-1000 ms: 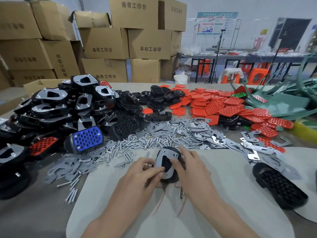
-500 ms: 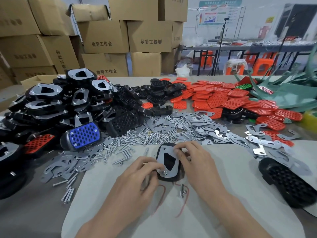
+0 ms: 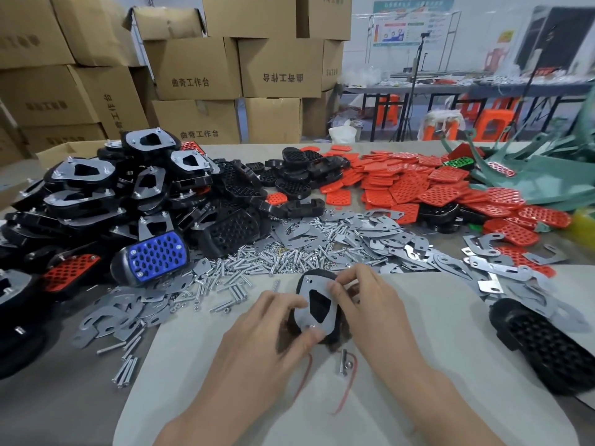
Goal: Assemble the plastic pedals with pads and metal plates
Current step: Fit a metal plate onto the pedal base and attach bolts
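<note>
A black plastic pedal lies upside down on the pale mat (image 3: 418, 365), with a grey metal plate (image 3: 314, 305) on its back. My left hand (image 3: 273, 336) grips the pedal from the left, thumb and fingertips at the plate's near corner. My right hand (image 3: 363, 300) holds the right side, fingertips pinching at the plate's upper right edge. A loose bolt (image 3: 344, 362) lies on the mat just below the pedal, beside a red rubber band (image 3: 347, 391).
Finished black pedals (image 3: 106, 194) are heaped at left, one with a blue pad (image 3: 157, 255). Loose plates (image 3: 380, 243) and bolts (image 3: 257, 265) lie behind the mat, red pads (image 3: 434, 188) at back right. A black pedal (image 3: 547, 346) sits at right. Cardboard boxes (image 3: 199, 69) stand behind.
My right fingers moved from the plate's top toward its upper right edge. My left fingers shifted to the near corner. The pedal stayed in place.
</note>
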A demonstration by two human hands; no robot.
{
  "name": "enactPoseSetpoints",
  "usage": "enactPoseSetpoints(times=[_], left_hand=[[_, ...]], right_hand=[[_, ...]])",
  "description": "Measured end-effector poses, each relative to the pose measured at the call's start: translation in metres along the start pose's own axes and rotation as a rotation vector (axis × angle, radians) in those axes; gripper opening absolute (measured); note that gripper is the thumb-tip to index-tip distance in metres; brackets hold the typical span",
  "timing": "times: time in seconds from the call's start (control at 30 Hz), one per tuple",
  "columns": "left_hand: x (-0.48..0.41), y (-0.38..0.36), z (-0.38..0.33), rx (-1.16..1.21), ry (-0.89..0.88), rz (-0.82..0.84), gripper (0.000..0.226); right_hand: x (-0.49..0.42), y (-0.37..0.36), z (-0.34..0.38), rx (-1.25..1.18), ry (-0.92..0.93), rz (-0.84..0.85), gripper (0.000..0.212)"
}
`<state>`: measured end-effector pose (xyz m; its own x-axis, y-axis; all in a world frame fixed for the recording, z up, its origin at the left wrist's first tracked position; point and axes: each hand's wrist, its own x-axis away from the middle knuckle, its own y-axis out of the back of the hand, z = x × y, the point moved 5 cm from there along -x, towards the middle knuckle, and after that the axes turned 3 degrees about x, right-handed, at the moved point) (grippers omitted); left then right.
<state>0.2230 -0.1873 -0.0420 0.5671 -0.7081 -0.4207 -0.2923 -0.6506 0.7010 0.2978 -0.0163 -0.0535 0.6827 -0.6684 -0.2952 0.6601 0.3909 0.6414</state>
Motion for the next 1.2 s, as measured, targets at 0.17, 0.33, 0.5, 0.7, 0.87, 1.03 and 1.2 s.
enactPoseSetpoints(times=[0.17,0.33,0.5,0.7,0.87,1.03,1.2], left_hand=[[0.001,-0.004,0.000,-0.037,-0.069,0.092,0.022],[-0.024,0.012,0.016,0.269,0.095,-0.047,0.025],[-0.065,-0.005,0.019,0.174,0.061,0.036,0.011],[-0.079,-0.016,0.023,0.131,0.051,0.098,0.018],[-0.068,-0.018,0.024,0.206,0.001,0.082,0.021],[-0.078,-0.016,0.023,0.252,0.070,0.070,0.008],[-0.080,-0.015,0.026,0.209,0.032,0.083,0.017]], right_hand=[[0.000,0.002,0.005,0.029,0.005,0.014,0.012],[0.000,0.004,0.014,0.016,-0.040,0.024,0.028],[0.027,-0.013,0.016,0.021,0.177,0.301,0.050],[0.023,-0.012,0.017,0.002,0.179,0.234,0.054],[0.025,-0.013,0.026,0.106,0.191,0.106,0.057],[0.027,-0.017,0.030,0.120,0.190,0.082,0.052],[0.017,-0.010,0.033,0.185,0.257,0.185,0.024]])
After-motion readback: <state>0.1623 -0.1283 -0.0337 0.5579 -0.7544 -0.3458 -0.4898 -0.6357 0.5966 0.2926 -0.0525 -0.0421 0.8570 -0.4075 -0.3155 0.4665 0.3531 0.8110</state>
